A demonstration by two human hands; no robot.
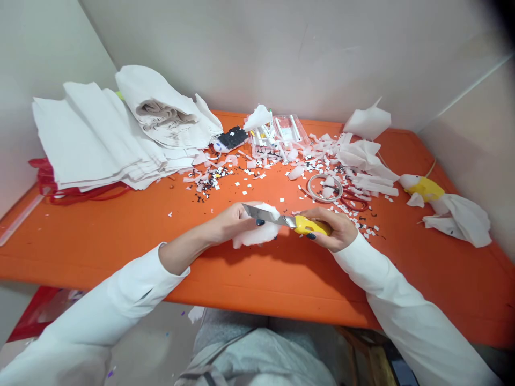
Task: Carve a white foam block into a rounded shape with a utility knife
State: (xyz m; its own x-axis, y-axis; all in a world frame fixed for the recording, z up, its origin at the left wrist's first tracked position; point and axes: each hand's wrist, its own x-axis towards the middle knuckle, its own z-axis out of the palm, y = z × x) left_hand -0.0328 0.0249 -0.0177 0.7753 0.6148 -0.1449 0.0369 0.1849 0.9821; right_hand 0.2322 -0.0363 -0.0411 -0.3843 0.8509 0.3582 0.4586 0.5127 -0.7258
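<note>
My right hand [336, 228] is closed around the yellow handle of a utility knife [289, 221]. Its long metal blade points left across a small white piece of cloth or paper [257, 233]. My left hand [229, 222] grips that white piece and holds it just above the orange table [120, 236], near the front middle. The blade lies along the top of the white piece, close to my left thumb. Both arms wear white sleeves.
A thick stack of white sheets [100, 139] lies at the back left over red straps [52, 187]. White and black scraps [225, 177], clear plastic packs [281, 131], a tape roll [325, 187], red scissors [354, 199] and a yellow object in white wrap [426, 188] fill the back and right.
</note>
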